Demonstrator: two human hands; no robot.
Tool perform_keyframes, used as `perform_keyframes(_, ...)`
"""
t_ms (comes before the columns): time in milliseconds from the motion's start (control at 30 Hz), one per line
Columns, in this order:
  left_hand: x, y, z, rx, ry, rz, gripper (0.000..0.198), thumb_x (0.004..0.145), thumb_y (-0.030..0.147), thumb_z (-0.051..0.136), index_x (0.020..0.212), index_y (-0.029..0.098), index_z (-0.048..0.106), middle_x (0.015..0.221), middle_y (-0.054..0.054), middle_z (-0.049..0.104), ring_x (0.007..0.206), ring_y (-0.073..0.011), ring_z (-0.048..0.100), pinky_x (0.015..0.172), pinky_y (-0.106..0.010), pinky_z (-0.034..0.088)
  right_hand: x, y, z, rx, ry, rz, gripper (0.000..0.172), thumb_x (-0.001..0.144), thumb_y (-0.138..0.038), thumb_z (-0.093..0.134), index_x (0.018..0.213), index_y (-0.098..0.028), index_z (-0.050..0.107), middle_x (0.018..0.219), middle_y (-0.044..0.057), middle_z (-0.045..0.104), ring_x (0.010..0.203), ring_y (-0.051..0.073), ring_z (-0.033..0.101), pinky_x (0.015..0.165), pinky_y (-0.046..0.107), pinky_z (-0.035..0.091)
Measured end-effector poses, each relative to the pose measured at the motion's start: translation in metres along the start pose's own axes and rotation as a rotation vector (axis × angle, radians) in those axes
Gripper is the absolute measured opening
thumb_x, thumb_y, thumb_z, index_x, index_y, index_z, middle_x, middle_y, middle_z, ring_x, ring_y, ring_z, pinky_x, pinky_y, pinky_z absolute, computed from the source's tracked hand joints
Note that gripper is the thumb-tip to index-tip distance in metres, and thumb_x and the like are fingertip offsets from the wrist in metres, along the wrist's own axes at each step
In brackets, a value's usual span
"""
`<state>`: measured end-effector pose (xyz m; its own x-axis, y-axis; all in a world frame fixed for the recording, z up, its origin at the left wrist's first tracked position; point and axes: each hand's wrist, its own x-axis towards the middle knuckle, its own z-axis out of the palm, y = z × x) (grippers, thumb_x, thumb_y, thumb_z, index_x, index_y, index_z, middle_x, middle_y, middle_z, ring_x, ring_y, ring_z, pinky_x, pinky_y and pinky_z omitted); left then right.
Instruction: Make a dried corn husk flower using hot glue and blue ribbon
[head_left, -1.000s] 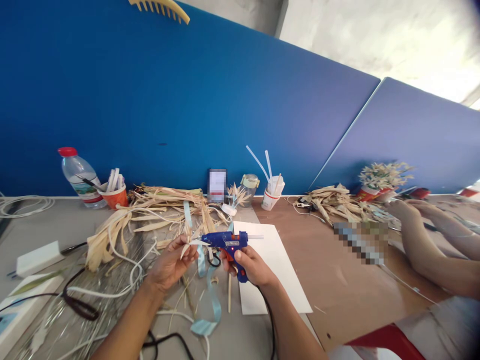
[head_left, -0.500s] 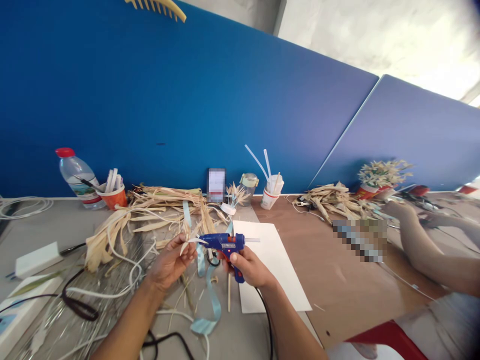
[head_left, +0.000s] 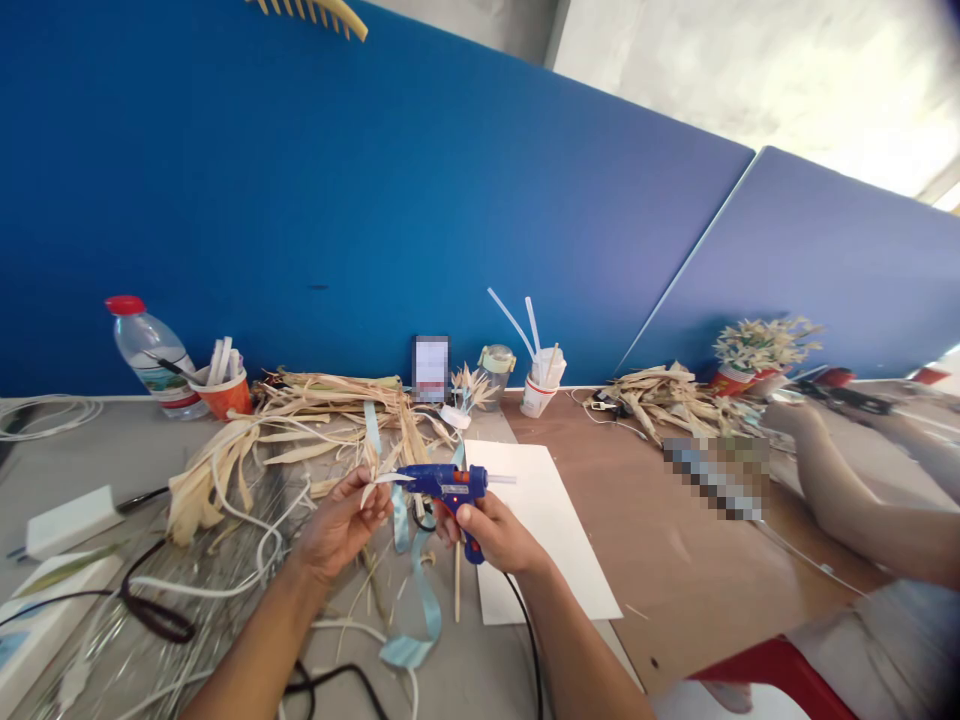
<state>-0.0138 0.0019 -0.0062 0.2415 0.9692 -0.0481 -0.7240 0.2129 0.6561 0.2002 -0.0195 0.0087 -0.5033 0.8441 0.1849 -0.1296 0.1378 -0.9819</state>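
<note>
Glue gun (head_left: pixel 450 482), blue plastic, in my head view: my right hand (head_left: pixel 495 530) has its fingers clamped round the grip, over the left edge of the smooth white sheet (head_left: pixel 544 545). Its small label can't be read. Left of the sheet, my left hand (head_left: pixel 341 525) pinches a papery, pointed-petalled husk flower (head_left: pixel 388 478) at the gun's tip. Behind the sheet stands a red-banded paper cup (head_left: pixel 535 402).

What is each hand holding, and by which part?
The right hand holds the glue gun by its handle. The left hand pinches pale husk; exactly which part it grips is hidden.
</note>
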Motion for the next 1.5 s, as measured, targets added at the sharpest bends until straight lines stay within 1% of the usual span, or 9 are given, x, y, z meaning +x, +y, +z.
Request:
perform_keyframes(133, -0.001, 0.001, 0.002, 0.006, 0.011, 0.007, 0.022, 0.060, 0.011, 0.079, 0.066, 0.017, 0.059, 0.049, 0.005, 0.046, 0.051, -0.0100, 0.045, 0.053, -0.023, 0.038, 0.001, 0.003, 0.000, 0.002, -0.002, 0.009, 0.048, 0.080, -0.064, 0.052, 0.077, -0.016, 0.058, 0.064, 0.000, 0.049, 0.060, 0.013, 0.050, 0.059, 0.028, 0.041)
perform_keyframes(333, -0.001, 0.000, 0.000, -0.005, -0.001, 0.012, 0.021, 0.061, 0.011, 0.079, 0.068, 0.018, 0.060, 0.050, 0.005, 0.048, 0.052, -0.0095, 0.045, 0.054, -0.023, 0.039, 0.000, 0.005, -0.001, 0.014, -0.002, 0.032, 0.048, 0.081, -0.062, 0.053, 0.089, -0.015, 0.059, 0.063, -0.001, 0.050, 0.059, 0.012, 0.050, 0.058, 0.027, 0.039)
perform_keyframes(633, 0.000, 0.000, -0.001, 0.001, -0.019, 0.030, 0.020, 0.063, 0.012, 0.078, 0.066, 0.017, 0.060, 0.050, 0.005, 0.048, 0.053, -0.0093, 0.044, 0.055, -0.023, 0.039, -0.002, 0.004, -0.003, 0.011, 0.008, 0.043, 0.047, 0.080, -0.061, 0.054, 0.090, -0.016, 0.060, 0.065, 0.000, 0.052, 0.059, 0.012, 0.049, 0.058, 0.027, 0.038)
perform_keyframes(800, 0.001, 0.000, -0.001, 0.014, -0.033, 0.030, 0.022, 0.063, 0.014, 0.079, 0.062, 0.016, 0.058, 0.051, 0.004, 0.048, 0.053, -0.0097, 0.044, 0.053, -0.023, 0.039, -0.001, 0.002, -0.002, 0.008, 0.013, 0.019, 0.044, 0.081, -0.060, 0.054, 0.077, -0.016, 0.060, 0.068, 0.002, 0.053, 0.061, 0.012, 0.050, 0.059, 0.027, 0.038)
perform_keyframes(900, 0.002, -0.001, -0.002, 0.006, -0.017, 0.030, 0.020, 0.064, 0.012, 0.078, 0.065, 0.016, 0.059, 0.052, 0.004, 0.048, 0.053, -0.0095, 0.044, 0.054, -0.023, 0.039, 0.000, 0.002, 0.000, -0.013, 0.006, 0.013, 0.047, 0.081, -0.061, 0.053, 0.068, -0.016, 0.057, 0.074, 0.004, 0.055, 0.061, 0.011, 0.050, 0.057, 0.026, 0.039)
perform_keyframes(1000, 0.002, -0.001, -0.003, -0.013, -0.010, 0.035, 0.018, 0.064, 0.011, 0.077, 0.068, 0.017, 0.060, 0.051, 0.004, 0.048, 0.053, -0.0092, 0.044, 0.055, -0.023, 0.040, 0.000, 0.004, 0.000, -0.035, -0.002, -0.003, 0.048, 0.081, -0.061, 0.052, 0.065, -0.016, 0.055, 0.072, 0.003, 0.054, 0.061, 0.011, 0.050, 0.057, 0.026, 0.041)
perform_keyframes(1267, 0.002, 0.001, -0.004, -0.030, -0.016, 0.031, 0.019, 0.065, 0.010, 0.077, 0.065, 0.016, 0.059, 0.051, 0.004, 0.048, 0.051, -0.0081, 0.042, 0.054, -0.023, 0.040, -0.001, 0.008, 0.001, -0.043, 0.013, 0.009, 0.044, 0.081, -0.059, 0.054, 0.072, -0.017, 0.059, 0.070, 0.002, 0.054, 0.061, 0.012, 0.050, 0.055, 0.025, 0.041)
perform_keyframes(1400, 0.001, 0.001, -0.004, -0.031, -0.009, 0.027, 0.019, 0.064, 0.011, 0.078, 0.065, 0.017, 0.060, 0.049, 0.005, 0.047, 0.050, -0.0077, 0.040, 0.054, -0.022, 0.040, -0.001, 0.000, 0.000, -0.014, -0.004, -0.031, 0.046, 0.080, -0.062, 0.055, 0.079, -0.017, 0.063, 0.066, 0.002, 0.056, 0.065, 0.014, 0.053, 0.062, 0.027, 0.044)
perform_keyframes(1500, 0.002, 0.002, -0.002, -0.036, -0.009, 0.027, 0.021, 0.062, 0.010, 0.078, 0.063, 0.017, 0.058, 0.050, 0.005, 0.047, 0.050, -0.0080, 0.040, 0.053, -0.022, 0.039, -0.002, -0.008, -0.001, 0.029, 0.001, -0.022, 0.048, 0.078, -0.062, 0.056, 0.089, -0.017, 0.064, 0.070, 0.003, 0.060, 0.069, 0.015, 0.057, 0.070, 0.030, 0.045)
